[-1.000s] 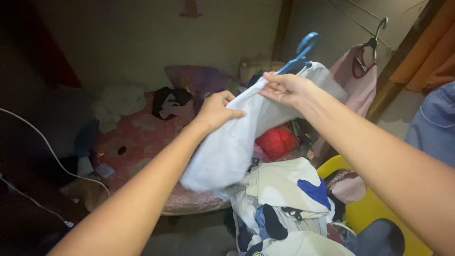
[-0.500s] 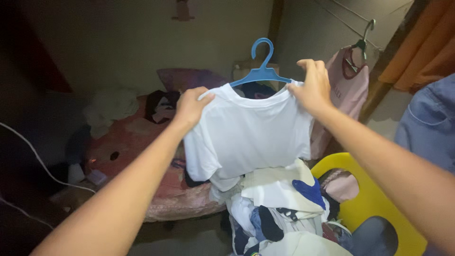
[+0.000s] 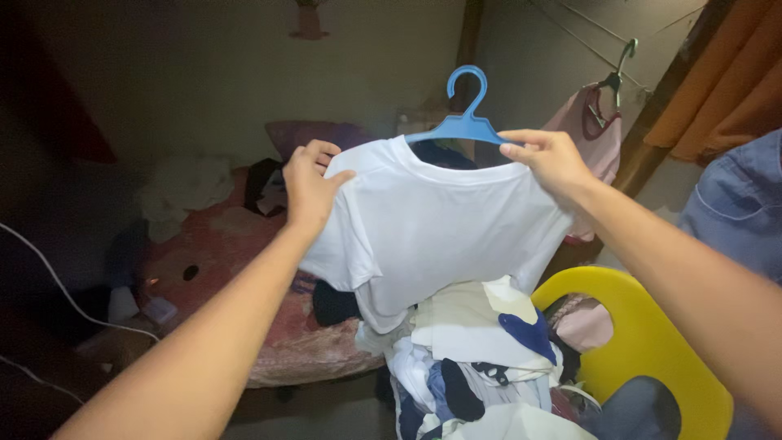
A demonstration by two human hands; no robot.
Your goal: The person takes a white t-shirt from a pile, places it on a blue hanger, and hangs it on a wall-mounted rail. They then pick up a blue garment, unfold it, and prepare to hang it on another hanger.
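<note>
Holding up a plain white cotton t-shirt [image 3: 440,228] on a blue plastic hanger [image 3: 461,122], spread out at chest height over the heap of mixed laundry [image 3: 481,367] on the yellow plastic chair [image 3: 643,342]. The left hand [image 3: 309,187] is closed, pinching one shoulder seam; the right hand [image 3: 550,159] grips the other shoulder along with the hanger's arm. Looks to me like the hanger is already seated, so next it probably needs a rail or line, like where the pink top [image 3: 590,122] hangs.
</note>
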